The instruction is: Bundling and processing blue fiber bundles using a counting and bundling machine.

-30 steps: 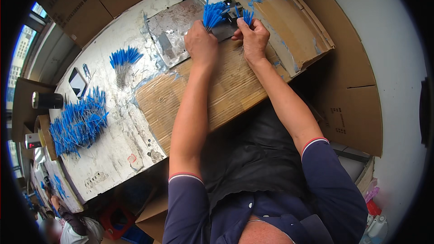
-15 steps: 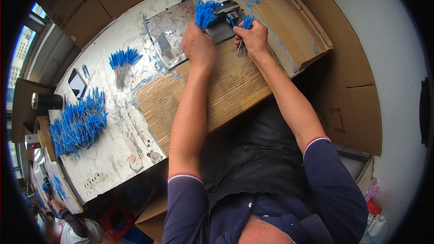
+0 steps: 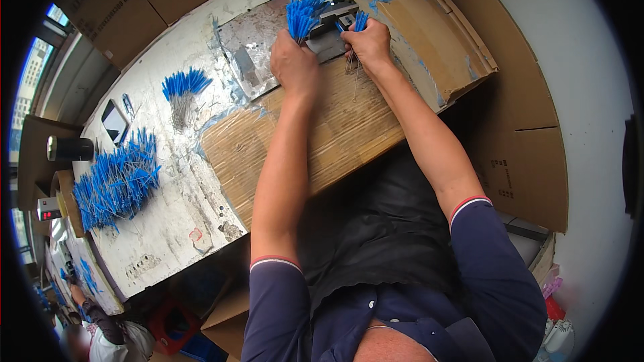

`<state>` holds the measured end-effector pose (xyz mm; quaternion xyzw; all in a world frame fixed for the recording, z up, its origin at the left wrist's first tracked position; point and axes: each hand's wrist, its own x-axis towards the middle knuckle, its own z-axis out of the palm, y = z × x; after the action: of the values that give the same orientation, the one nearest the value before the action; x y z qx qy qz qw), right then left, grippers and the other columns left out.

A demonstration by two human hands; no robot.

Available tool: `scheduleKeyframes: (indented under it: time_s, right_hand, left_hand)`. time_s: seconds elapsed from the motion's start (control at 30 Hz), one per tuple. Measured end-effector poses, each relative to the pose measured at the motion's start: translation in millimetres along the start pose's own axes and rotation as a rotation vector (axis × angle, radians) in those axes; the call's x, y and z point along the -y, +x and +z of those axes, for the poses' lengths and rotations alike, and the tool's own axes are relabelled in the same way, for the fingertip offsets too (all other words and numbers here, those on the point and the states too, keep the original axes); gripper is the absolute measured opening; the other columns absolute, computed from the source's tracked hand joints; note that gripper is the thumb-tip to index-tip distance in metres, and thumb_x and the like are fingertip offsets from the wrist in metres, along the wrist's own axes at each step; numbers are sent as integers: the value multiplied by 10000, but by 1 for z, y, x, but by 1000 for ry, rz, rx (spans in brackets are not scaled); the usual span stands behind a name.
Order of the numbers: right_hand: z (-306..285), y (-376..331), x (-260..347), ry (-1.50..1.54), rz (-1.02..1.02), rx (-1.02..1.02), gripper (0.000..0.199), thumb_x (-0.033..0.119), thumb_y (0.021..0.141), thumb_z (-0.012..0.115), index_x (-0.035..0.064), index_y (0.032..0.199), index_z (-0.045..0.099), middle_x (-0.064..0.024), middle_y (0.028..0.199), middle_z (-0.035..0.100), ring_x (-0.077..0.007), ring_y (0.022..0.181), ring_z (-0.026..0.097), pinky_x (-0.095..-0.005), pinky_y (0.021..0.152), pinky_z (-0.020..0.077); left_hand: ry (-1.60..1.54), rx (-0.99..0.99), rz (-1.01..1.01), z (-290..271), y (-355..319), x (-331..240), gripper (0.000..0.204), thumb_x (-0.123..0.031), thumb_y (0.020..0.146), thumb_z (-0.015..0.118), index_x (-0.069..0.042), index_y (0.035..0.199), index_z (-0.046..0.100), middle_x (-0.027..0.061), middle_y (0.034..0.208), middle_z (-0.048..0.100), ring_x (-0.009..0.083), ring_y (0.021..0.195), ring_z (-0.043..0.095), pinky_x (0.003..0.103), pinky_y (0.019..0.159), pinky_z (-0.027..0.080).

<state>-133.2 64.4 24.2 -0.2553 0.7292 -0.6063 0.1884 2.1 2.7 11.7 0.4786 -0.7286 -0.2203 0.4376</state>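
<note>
A thick bunch of blue-tipped wires (image 3: 304, 16) stands upright in my left hand (image 3: 293, 64), whose fingers are wrapped round the stems. My right hand (image 3: 371, 44) pinches a smaller bunch of blue-tipped wires (image 3: 361, 22), their thin metallic stems hanging below the fingers. One blue tip points left from this hand toward a small metal fixture (image 3: 339, 15) between the two hands. Both hands are above the far edge of a cardboard sheet (image 3: 302, 141). The fingertips of my left hand are hidden behind its back.
A large pile of blue-tipped wires (image 3: 117, 181) and a smaller bundle (image 3: 182, 97) lie on the white table (image 3: 174, 191) at left, near a phone (image 3: 114, 123) and a dark cylinder (image 3: 70, 149). Cardboard (image 3: 429, 33) covers the right side. Another person (image 3: 114, 335) works at lower left.
My right hand has shifted slightly up and left with its small bunch, closer to the fixture. My left hand stays nearly in place, its bunch tilted a little further left.
</note>
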Motion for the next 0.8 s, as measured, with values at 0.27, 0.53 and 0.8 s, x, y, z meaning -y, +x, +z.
scheduleKeyframes:
  time_s: [0.27, 0.53, 0.8]
  right_hand:
    - [-1, -6, 1, 291, 58, 8, 122, 25, 807, 739, -11, 837, 626, -104, 689, 660, -175, 526, 644, -320, 470, 567]
    - [-21, -13, -3, 312, 30, 107, 172, 137, 879, 746, -9, 945, 683, -82, 806, 699, -141, 666, 666, -276, 586, 573]
    - [-26, -20, -2, 353, -155, -1, 191, 147, 899, 736, -14, 799, 710, -53, 736, 700, -87, 603, 607, -238, 560, 497]
  left_hand:
    - [-10, -73, 190, 5, 1, 8, 165, -81, 837, 652, -26, 987, 610, 216, 890, 669, 428, 856, 632, 533, 769, 464]
    - [59, 49, 231, 3, -3, 3, 178, -89, 824, 658, -41, 994, 638, 200, 897, 684, 406, 885, 646, 520, 785, 481]
    - [76, 57, 248, 2, -4, 2, 212, -70, 814, 635, -47, 1024, 656, 200, 919, 692, 404, 894, 650, 515, 797, 491]
